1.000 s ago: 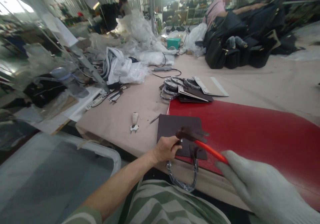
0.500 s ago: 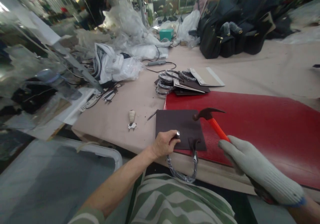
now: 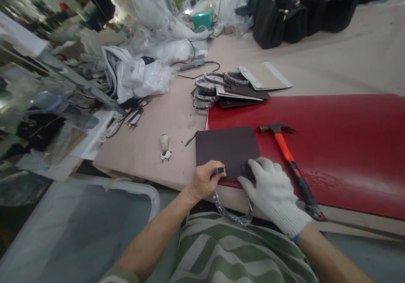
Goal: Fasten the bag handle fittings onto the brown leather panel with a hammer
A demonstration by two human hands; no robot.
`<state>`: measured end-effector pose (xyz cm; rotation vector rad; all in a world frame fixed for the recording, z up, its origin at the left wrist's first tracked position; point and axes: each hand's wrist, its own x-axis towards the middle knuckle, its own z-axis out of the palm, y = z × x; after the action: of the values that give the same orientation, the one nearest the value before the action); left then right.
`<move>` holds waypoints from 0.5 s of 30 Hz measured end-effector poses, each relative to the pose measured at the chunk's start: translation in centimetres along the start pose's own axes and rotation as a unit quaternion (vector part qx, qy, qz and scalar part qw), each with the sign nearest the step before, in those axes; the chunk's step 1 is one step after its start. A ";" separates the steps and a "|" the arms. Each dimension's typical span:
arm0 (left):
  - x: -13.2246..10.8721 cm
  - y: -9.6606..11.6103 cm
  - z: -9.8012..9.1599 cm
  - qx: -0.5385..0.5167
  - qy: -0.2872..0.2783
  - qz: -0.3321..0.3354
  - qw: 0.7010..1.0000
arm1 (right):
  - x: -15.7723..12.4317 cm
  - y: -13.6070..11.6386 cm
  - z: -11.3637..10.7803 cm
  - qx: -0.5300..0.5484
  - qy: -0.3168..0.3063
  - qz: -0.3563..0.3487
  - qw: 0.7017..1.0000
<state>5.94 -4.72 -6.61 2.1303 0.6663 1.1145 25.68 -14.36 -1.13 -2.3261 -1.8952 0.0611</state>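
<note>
A dark brown flat panel [image 3: 226, 148] lies at the table's front edge, partly over the red sheet. From its near edge a plastic-wrapped bag handle [image 3: 232, 216] hangs toward my striped shirt. My left hand [image 3: 205, 181], bare, pinches a short metal punch [image 3: 220, 170] at the panel's lower part. In a white knitted glove, my right hand [image 3: 268, 186] rests at the panel's lower right corner, thumb and fingers apart around the handle's end tab, which it partly covers. A claw hammer [image 3: 287, 154] with an orange and black grip lies on the red sheet [image 3: 341, 148], to the right of my glove.
White-handled nippers [image 3: 165, 148] and a thin pointed tool [image 3: 190, 138] lie left of the panel. Behind are more panels with wrapped handles [image 3: 234, 90], plastic-wrapped goods [image 3: 139, 74], a teal box [image 3: 203, 20] and black bags [image 3: 294, 15]. A grey bin [image 3: 155, 196] stands at front left.
My right hand has let go of the hammer, which now lies on the red sheet, and has moved left onto the panel's corner. My left hand stays, with the punch tilted differently.
</note>
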 end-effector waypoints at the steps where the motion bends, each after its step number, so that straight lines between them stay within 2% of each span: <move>1: -0.2 0.0 0.0 -0.006 0.004 0.008 1.000 | 0.0 -0.1 0.3 0.008 0.010 0.013 1.000; 3: -0.4 0.0 0.0 -0.020 0.016 -0.026 0.999 | 0.2 0.1 0.7 0.026 0.013 0.036 0.999; 6: -0.4 0.3 -0.1 -0.047 0.041 -0.149 0.987 | 0.6 0.3 0.8 0.030 -0.002 0.058 0.998; 7: -0.3 0.4 -0.2 -0.055 0.043 -0.171 0.983 | 0.6 0.3 0.8 0.029 -0.005 0.063 0.998; 11: -0.2 0.4 -0.3 -0.059 0.033 -0.136 0.988 | 0.6 0.0 1.1 0.036 0.008 0.074 0.997; 15: -0.3 0.4 -0.2 -0.054 0.041 -0.104 0.992 | 0.3 0.1 1.9 0.046 0.050 0.069 0.995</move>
<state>5.66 -5.12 -6.40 1.8833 0.8270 1.1026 25.61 -13.97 -3.06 -2.3491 -1.6475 0.0434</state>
